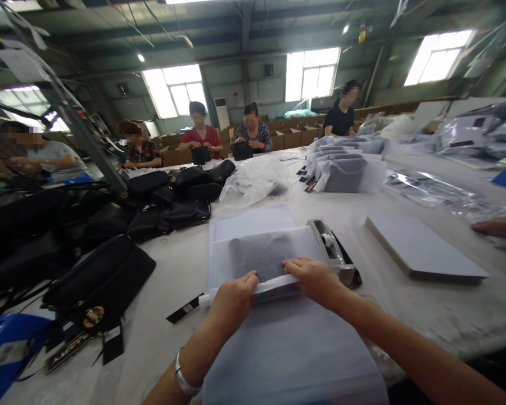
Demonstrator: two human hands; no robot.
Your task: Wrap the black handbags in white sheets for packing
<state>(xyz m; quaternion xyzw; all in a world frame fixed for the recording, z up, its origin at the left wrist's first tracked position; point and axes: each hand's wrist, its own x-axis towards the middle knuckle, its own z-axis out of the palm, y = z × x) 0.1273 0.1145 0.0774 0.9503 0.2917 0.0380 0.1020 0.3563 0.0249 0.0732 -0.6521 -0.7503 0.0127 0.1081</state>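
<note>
A dark item (259,254) shows through translucent white wrapping (223,256) on a stack of white sheets (295,354). My left hand (236,298) pinches the folded near edge of the wrapping. To its right, my right hand (312,275) has its fingers pressed together on the same fold. A black tag (185,308) sticks out at the wrapping's left end. Just beyond my right hand is a grey tape dispenser (331,247).
Black bags (101,281) are heaped at the left, near a blue holder (12,349). Wrapped bags (346,171) stand at the back right. White boards (421,247) lie at the right, near another person's hand (500,226). Several people sit or stand across the table.
</note>
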